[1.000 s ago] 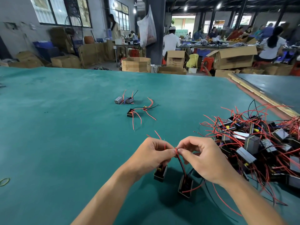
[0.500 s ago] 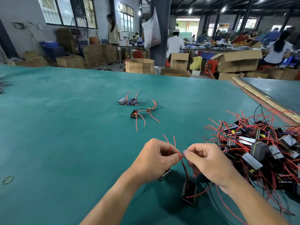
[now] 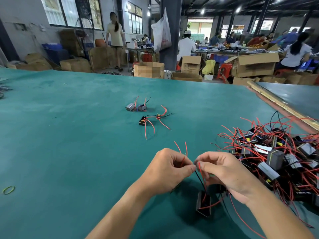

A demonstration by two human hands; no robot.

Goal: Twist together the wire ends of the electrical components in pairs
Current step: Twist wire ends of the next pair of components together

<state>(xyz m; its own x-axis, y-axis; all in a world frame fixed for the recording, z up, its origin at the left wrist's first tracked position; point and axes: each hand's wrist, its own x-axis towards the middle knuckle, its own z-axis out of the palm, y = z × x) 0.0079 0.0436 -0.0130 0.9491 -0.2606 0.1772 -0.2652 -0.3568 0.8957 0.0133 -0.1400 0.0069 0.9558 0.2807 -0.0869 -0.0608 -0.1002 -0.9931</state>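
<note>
My left hand [image 3: 168, 169] and my right hand [image 3: 226, 173] meet fingertip to fingertip above the green table [image 3: 69, 135]. Both pinch thin red wire ends [image 3: 199, 165] between thumb and forefinger. A small black component [image 3: 203, 203] hangs below them on its red and black wires, just over the table. A second component under my left palm is mostly hidden. Two loose red wire ends [image 3: 181, 147] stick up behind my left hand. Farther out lie two joined pairs, a grey pair [image 3: 136, 107] and a black pair [image 3: 150, 119].
A big heap of black and grey components with tangled red wires [image 3: 276, 156] fills the table's right side. A green rubber band [image 3: 8, 190] lies at the left. A wooden strip [image 3: 283, 106] borders the table at the right. Cardboard boxes and people stand beyond the far edge.
The component under my left hand has gone from plain view to mostly hidden beneath the palm. My fingertips stay pinched together on the wires. The camera view has tilted up slightly.
</note>
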